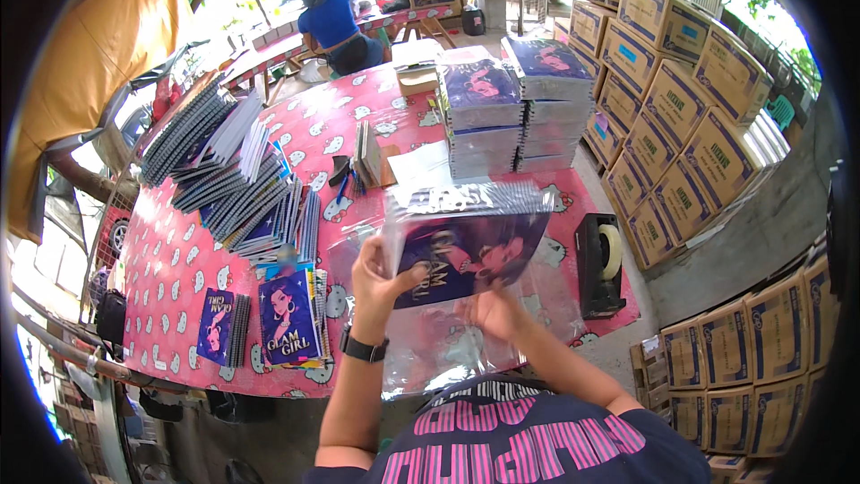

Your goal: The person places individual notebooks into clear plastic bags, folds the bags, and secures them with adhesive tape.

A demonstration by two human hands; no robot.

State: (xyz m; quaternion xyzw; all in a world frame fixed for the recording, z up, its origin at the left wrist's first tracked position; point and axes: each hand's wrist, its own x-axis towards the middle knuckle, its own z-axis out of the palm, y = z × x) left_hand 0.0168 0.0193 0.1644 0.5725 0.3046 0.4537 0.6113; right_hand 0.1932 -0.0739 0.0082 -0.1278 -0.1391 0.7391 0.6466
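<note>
My left hand grips the left side of a thick stack of spiral notebooks, its thumb across the front cover. The top cover is dark purple with a pink drawn figure; the stack is tilted up over the table. At its lower edge my right hand holds it from below, some fingers hidden behind it. Clear plastic wrap shines around the stack and lies on the table under my hands. Left of my left forearm lie a purple notebook pile and a smaller purple notebook.
A black tape dispenser stands right of the stack. Wrapped notebook piles rise behind it. Many spiral notebooks lean in heaps at left on the pink tablecloth. Cardboard boxes line the right. A person in blue is at a far table.
</note>
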